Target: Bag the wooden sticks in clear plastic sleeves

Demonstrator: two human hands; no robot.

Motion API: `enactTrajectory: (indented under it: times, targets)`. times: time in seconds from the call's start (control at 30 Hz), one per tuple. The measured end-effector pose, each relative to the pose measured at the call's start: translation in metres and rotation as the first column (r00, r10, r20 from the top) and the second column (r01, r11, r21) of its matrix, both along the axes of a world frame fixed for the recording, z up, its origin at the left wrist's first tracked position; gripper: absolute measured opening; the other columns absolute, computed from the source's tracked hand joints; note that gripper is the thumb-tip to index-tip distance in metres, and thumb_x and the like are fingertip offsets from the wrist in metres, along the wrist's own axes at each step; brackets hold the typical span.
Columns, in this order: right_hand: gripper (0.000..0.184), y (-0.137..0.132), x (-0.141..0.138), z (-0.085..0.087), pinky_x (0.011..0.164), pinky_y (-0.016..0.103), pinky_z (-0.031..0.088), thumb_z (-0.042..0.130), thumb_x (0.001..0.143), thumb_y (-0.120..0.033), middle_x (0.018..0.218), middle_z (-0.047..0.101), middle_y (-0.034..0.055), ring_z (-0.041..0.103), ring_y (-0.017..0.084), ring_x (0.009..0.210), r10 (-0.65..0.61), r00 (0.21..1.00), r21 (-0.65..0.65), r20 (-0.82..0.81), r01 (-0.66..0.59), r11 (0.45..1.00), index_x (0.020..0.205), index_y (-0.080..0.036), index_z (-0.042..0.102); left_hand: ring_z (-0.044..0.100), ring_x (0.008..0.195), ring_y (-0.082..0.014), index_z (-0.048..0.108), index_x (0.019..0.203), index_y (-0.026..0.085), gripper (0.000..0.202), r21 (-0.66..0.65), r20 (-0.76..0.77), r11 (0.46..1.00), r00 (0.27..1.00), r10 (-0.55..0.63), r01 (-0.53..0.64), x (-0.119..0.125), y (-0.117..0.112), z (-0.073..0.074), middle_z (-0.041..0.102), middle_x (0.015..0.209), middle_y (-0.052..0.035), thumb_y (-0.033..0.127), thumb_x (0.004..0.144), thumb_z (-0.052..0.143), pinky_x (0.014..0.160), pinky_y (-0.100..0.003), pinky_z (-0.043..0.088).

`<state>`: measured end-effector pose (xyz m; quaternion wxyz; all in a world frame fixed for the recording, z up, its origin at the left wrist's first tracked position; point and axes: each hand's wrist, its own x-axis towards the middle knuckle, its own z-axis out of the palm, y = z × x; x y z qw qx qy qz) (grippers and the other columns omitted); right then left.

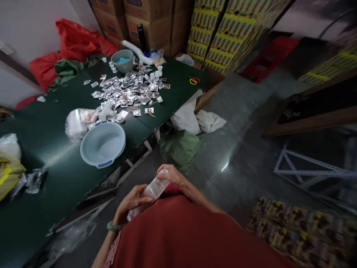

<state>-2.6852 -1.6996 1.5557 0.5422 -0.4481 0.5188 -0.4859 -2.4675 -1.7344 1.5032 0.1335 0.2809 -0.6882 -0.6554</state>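
My left hand (pixel 136 200), with a green bangle (pixel 115 226) on its wrist, grips the lower part of a clear plastic bag (pixel 154 189) just in front of my red top. Closed on the bag's upper end is my right hand (pixel 173 175). The bag is a long, narrow strip running between both hands; what it contains, if anything, I cannot make out. On the green table ahead stands a pale blue basin (pixel 104 143), with nothing visible inside. Behind it lies a heap of small silver packets (pixel 129 89).
A grey bowl (pixel 122 61), scissors (pixel 194 80) and a stuffed plastic bag (pixel 79 121) are on the table (pixel 67 178). Yellow packaged stacks (pixel 223 37) and cardboard boxes (pixel 149 22) rise behind. A green sack (pixel 181 147) and white sacks (pixel 186 115) lie on the floor beside the table.
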Motion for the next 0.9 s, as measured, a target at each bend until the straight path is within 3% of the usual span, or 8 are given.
enactTrajectory:
  times: [0.2,0.33,0.5,0.67,0.8,0.9]
  targets:
    - [0.033,0.011,-0.027,-0.002,0.053,0.021,0.034,0.08,0.05,-0.033,0.054,0.056,-0.0073,0.046,0.007,0.051,-0.011,0.999,0.002,0.046,0.011,1.0,0.072,-0.016,0.063,0.045,0.06,-0.0091,0.059,0.083,0.011,0.058,0.08,-0.005,0.996,0.999,0.047,-0.046,-0.026,0.019,0.007,0.055,0.068,0.0016,0.057,0.056,0.082,0.056,-0.02,0.031]
    - [0.046,0.012,-0.067,-0.007,0.056,0.022,0.038,0.079,0.054,-0.043,0.063,0.061,-0.005,0.052,0.009,0.055,0.03,0.994,0.039,0.109,-0.035,0.999,0.087,-0.017,0.062,0.043,0.056,-0.0078,0.059,0.081,0.011,0.056,0.113,-0.026,0.99,0.995,0.092,-0.088,-0.058,0.026,0.011,0.054,0.063,0.0032,0.055,0.055,0.083,0.054,-0.02,0.03]
    - [0.055,0.012,-0.154,-0.001,0.056,0.023,0.04,0.082,0.051,-0.047,0.066,0.063,-0.0031,0.054,0.01,0.055,0.061,0.985,0.074,0.159,-0.074,0.995,0.091,-0.016,0.059,0.042,0.056,-0.0077,0.064,0.078,0.011,0.052,0.076,-0.023,0.991,0.993,0.114,-0.112,-0.14,0.034,0.03,0.054,0.062,0.0028,0.054,0.056,0.082,0.052,-0.019,0.028]
    - [0.054,0.02,-0.255,0.015,0.051,0.024,0.041,0.078,0.057,-0.057,0.068,0.063,-0.0008,0.055,0.011,0.054,-0.008,0.976,0.08,0.22,-0.01,0.997,0.092,-0.019,0.061,0.044,0.057,-0.0091,0.067,0.082,0.01,0.061,0.059,0.001,0.989,0.991,0.133,-0.133,-0.224,0.037,0.06,0.057,0.064,0.0011,0.061,0.052,0.081,0.053,-0.02,0.029]
    - [0.059,0.029,-0.331,0.01,0.047,0.024,0.042,0.078,0.053,-0.061,0.073,0.067,0.0014,0.062,0.014,0.056,-0.172,0.95,0.123,0.262,0.144,0.982,0.091,-0.02,0.058,0.051,0.06,-0.0119,0.069,0.086,0.009,0.062,0.021,0.027,0.956,0.956,0.293,-0.294,-0.25,0.033,0.077,0.063,0.068,-0.0021,0.061,0.054,0.08,0.057,-0.021,0.036]
    - [0.055,0.036,-0.375,-0.004,0.046,0.021,0.041,0.078,0.053,-0.058,0.066,0.064,-0.001,0.061,0.012,0.053,-0.296,0.918,0.156,0.264,0.262,0.952,0.084,-0.019,0.057,0.056,0.062,-0.0161,0.069,0.082,0.01,0.063,0.022,0.008,0.839,0.839,0.544,-0.544,-0.246,0.03,0.073,0.065,0.066,-0.0036,0.063,0.051,0.081,0.059,-0.024,0.042]
